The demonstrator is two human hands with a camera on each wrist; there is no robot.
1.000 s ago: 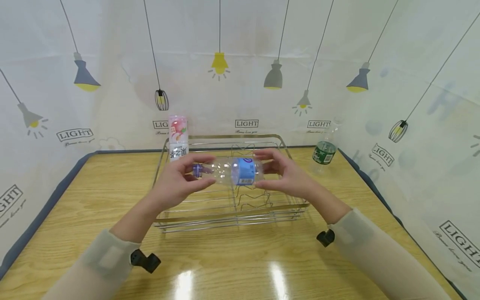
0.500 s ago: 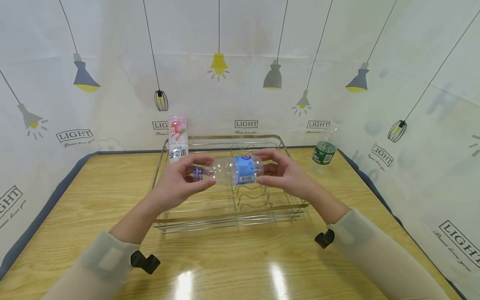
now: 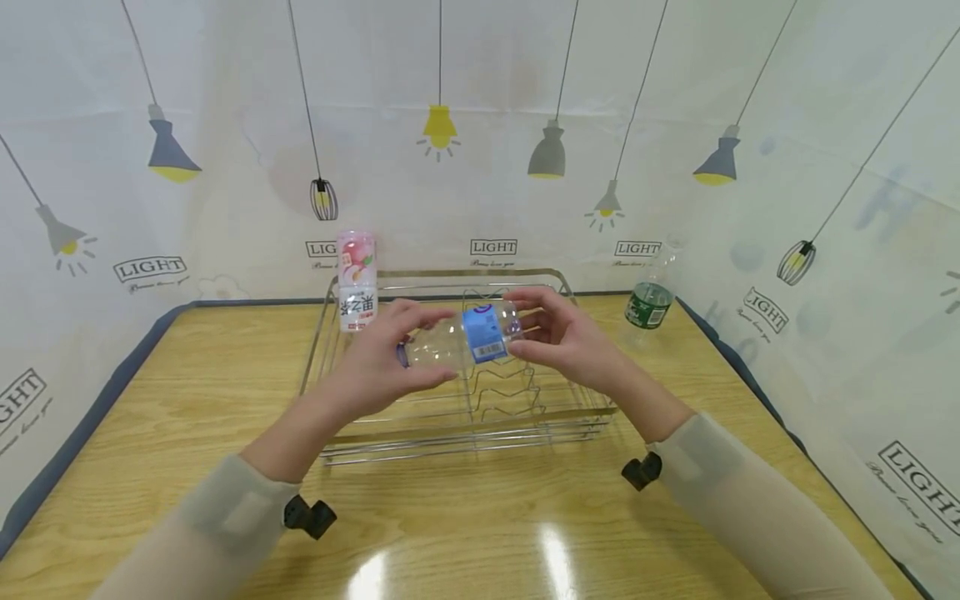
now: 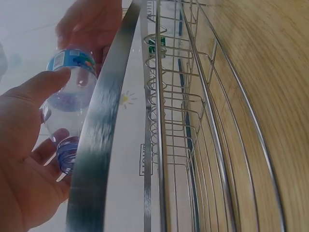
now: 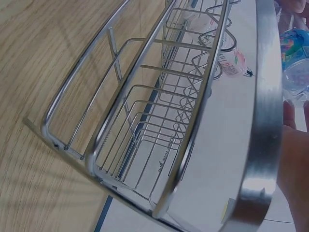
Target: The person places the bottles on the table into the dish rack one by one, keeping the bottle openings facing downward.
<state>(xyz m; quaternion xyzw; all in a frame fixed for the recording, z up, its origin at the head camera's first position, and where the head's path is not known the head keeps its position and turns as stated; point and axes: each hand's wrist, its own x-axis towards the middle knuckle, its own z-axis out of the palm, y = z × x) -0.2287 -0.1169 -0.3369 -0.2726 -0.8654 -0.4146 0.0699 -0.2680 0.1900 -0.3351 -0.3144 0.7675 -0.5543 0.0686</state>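
I hold a clear plastic bottle [image 3: 465, 337] with a blue label on its side above a wire rack [image 3: 450, 433]. My left hand [image 3: 378, 367] grips the neck end with the purple cap [image 4: 66, 155]. My right hand [image 3: 558, 337] holds the base end, fingers curled around it. In the left wrist view the bottle [image 4: 67, 92] runs from my left palm [image 4: 24, 164] up to the right hand [image 4: 89, 24]. In the right wrist view only the labelled bottle [image 5: 295, 58] and a bit of that hand [image 5: 292, 164] show at the right edge.
A pink-labelled bottle [image 3: 356, 279] stands upright at the rack's back left corner. A clear bottle with a green label [image 3: 649, 302] stands on the wooden table [image 3: 187, 392] to the right of the rack. Printed curtains enclose the table on three sides.
Both hands have carried the bottle forward and a little up over the rack. The bottle has tilted, base end now higher, and the label has turned.
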